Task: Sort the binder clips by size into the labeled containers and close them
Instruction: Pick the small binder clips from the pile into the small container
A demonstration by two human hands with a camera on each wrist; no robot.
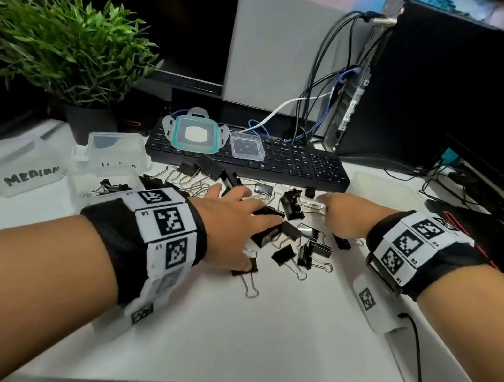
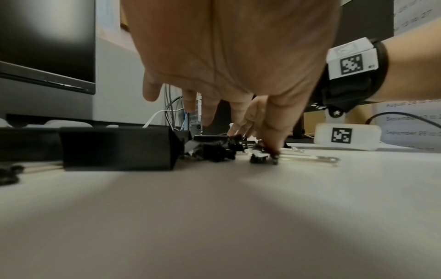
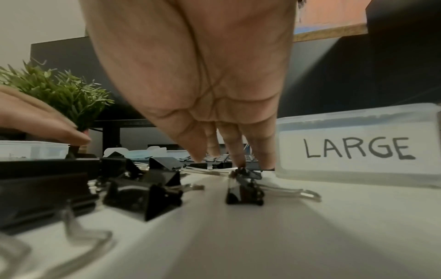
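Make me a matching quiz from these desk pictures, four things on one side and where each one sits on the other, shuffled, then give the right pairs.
Things
1. teal-rimmed lid
2. MEDIUM container
3. potted plant
4. LARGE container

Places
A. far left corner of the desk, behind the containers
B. on the keyboard
C. right side of the desk, beyond the right hand
D. left edge of the desk, front of the plant

Pairs: 1-B, 2-D, 3-A, 4-C
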